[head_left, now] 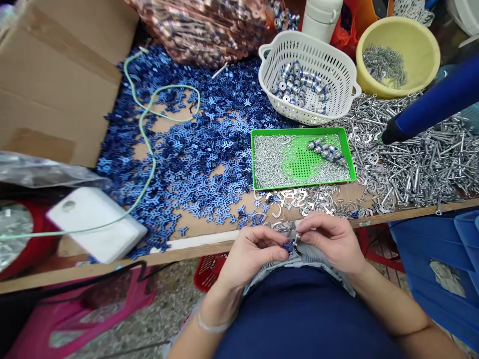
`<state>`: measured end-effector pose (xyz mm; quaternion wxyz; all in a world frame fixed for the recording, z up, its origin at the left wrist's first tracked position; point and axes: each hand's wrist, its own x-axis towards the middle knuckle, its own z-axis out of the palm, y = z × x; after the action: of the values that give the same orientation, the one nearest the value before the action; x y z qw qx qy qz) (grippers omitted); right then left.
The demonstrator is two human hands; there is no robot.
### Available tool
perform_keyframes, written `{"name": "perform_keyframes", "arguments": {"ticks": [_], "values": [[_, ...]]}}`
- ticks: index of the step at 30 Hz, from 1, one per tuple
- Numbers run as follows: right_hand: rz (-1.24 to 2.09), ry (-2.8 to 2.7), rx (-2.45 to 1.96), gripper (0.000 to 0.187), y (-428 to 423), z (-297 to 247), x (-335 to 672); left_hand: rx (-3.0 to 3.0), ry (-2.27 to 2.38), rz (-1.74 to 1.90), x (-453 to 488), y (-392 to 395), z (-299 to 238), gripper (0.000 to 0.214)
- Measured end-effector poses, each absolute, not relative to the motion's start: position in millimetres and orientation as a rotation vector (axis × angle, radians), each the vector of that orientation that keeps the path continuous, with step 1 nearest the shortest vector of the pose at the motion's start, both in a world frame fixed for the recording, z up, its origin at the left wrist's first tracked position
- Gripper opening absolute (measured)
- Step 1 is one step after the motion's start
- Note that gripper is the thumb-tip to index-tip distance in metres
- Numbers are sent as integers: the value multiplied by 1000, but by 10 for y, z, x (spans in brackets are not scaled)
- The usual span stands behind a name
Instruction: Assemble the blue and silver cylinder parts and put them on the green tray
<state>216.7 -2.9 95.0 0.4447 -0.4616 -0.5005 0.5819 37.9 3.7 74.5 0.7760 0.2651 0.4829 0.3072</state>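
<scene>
A small blue three-armed piece (pixel 288 247) is pinched between the hands by the left hand (pixel 249 262); a silver metal part (pixel 297 240) is pressed against it by the pinched fingers (pixel 301 236) of the right hand (pixel 329 244); a close, steady grip is best kept.

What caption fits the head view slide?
Left hand pinches a blue piece, right hand a silver part, over the lap.

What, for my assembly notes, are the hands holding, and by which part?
The left hand pinches a blue three-armed piece at its edge; the right hand pinches a small silver piece against it. Fingers hide the exact grip.
</scene>
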Motion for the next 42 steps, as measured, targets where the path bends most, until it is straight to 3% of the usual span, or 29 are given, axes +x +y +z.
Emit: {"name": "perform_keyframes", "arguments": {"ticks": [9, 13, 16, 23, 29, 34, 42], "values": [[1602, -1003, -1222, 8, -100, 820, 2137, 665, 1000, 788, 446, 19, 809, 25], [1687, -990, -1208, 17, -171, 832, 2105, 1125, 1017, 1109, 464, -15, 755, 12], [1737, -1077, -1244, 20, -194, 872, 2121, 1537, 941, 1242, 435, -19, 716, 19], [1977, -1601, -1286, 13, -91, 989, 2338, 1738, 790, 840, 279, 16, 711, 26], [2157, -1494, -1261, 18, -33, 978, 2339, 1834, 709, 815, 259, 25, 738, 20], [2199, -1372, -1270, 14, 37, 964, 2316, 1621, 693, 716, 221, 55, 710, 45], [2287, -1241, -1149, 17, 21, 915, 2282, 1544, 605, 762, 287, 124, 690, 21]]}}
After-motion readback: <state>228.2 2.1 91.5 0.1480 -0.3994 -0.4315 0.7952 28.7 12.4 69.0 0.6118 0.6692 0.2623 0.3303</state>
